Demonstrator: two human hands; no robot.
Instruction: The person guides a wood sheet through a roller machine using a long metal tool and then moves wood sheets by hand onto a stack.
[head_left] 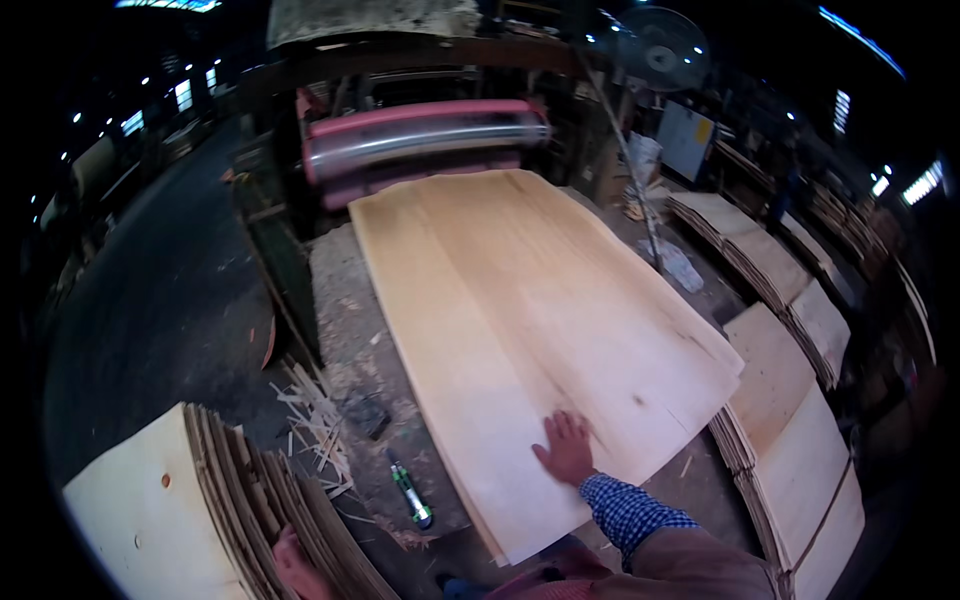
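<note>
A large pale wood veneer sheet (500,300) lies on a low stack in front of me, its far end close to a roller machine. My right hand (567,447) rests flat on its near part, fingers spread, holding nothing. At lower left, my left hand (297,567) is against the ragged edges of a thick stack of veneer sheets (150,500). Its fingers are blurred and partly hidden, so whether they grip a sheet is unclear. A green and silver utility knife (410,497) lies between the two stacks, on the worn surface left of the large sheet.
The machine has a shiny metal roller (430,145) with pink parts around it. Wood scraps (315,425) litter the area at left, near a dark block (367,414). More veneer stacks (800,470) stand along the right. A fan (658,55) is at the back right.
</note>
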